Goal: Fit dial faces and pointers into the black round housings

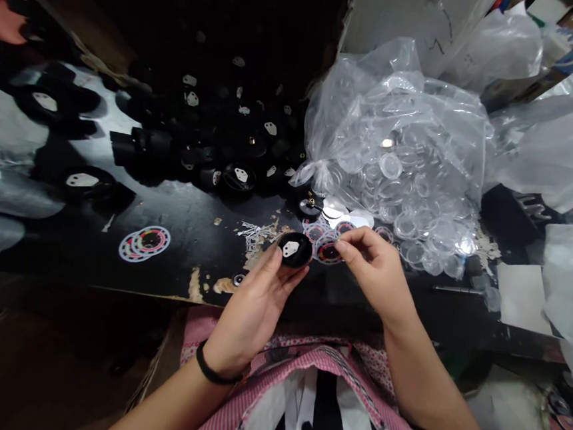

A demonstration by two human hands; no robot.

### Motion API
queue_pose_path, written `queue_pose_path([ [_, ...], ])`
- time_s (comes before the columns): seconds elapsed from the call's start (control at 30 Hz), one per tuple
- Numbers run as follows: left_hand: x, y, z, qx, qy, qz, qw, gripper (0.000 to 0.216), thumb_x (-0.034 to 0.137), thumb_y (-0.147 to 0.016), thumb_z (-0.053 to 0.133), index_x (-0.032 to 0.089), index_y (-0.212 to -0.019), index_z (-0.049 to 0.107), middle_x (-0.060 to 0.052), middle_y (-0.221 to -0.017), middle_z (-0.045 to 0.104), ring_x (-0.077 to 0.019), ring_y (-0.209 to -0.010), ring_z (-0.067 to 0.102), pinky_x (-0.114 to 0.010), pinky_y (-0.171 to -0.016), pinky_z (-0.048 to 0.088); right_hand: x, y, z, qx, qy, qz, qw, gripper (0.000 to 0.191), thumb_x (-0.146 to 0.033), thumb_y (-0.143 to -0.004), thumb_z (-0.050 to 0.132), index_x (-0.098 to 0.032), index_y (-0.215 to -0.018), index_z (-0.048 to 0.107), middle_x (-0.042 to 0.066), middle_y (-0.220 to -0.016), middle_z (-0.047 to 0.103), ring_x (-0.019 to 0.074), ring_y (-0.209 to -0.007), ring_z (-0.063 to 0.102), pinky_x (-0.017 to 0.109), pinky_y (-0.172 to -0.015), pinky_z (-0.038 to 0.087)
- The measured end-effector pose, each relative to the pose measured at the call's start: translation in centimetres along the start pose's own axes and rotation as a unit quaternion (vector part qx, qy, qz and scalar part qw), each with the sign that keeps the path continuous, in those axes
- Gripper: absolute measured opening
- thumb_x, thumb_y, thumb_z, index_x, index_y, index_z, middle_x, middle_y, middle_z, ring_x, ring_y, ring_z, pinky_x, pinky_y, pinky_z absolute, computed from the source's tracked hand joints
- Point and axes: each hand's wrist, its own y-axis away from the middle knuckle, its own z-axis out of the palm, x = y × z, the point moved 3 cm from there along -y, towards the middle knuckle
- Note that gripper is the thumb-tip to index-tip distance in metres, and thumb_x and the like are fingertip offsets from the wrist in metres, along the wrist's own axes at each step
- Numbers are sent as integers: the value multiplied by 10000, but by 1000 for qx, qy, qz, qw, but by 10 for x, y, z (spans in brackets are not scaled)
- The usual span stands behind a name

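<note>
So, biggest first: black worktop (383, 310) runs the full width. Dark box (264, 12) at the back, black round parts (240, 176) with pale plates spread in front of it and off to the left. Clear bag (395, 124) right of centre, clear round covers (406, 222) inside, bulging toward the front. White card (525, 296) flat at far right. Left hand (256, 299) is closed on a black round housing (301, 250): thumb along the near rim, fingers wrapped underneath, face tilted up, pale plate showing. Housing sits mid-worktop in view, in front of the bag's left end; can't tell how high it's held. Right hand (374, 269) is just right of it, thumb and index tips together at the edge of a printed disc (327, 252); can't tell if they're pinching it or only touching. That disc is just beside the housing and overlaps other discs (314, 231) behind it. Two more, the overlapped pair (156, 240), lie well apart to the left. Pale strips (257, 234) are heaped left of the housing. Smallest: little ring (239, 280), near the left hand.
</note>
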Motion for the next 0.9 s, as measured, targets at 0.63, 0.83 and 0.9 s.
queue_pose_path([
  [0.63,-6,8,-5,-37,-85,38,995,327,384,-861,704,279,-1171,717,-39,-1336,661,-249,-1252,597,-359,-1053,495,4,2,26,-76,-177,143,971,217,-329,-823,671,-205,-791,496,-59,-672,575,94,-545,603,246,-574,496],
  [0.83,-7,7,-9,-28,-132,57,989,295,371,-859,704,291,-1142,717,-22,-1291,676,-229,-1226,603,-347,-1059,477,5,4,24,-102,-52,120,986,210,-331,-839,662,-213,-784,497,-51,-683,560,117,-595,579,259,-574,443],
  [0.9,-4,7,-10,-20,-171,65,983,317,353,-834,731,275,-1141,710,-34,-1256,686,-234,-1185,625,-363,-1078,456,3,5,25,-94,3,98,991,240,-339,-817,699,-215,-783,496,-50,-698,541,121,-628,538,258,-578,412],
])
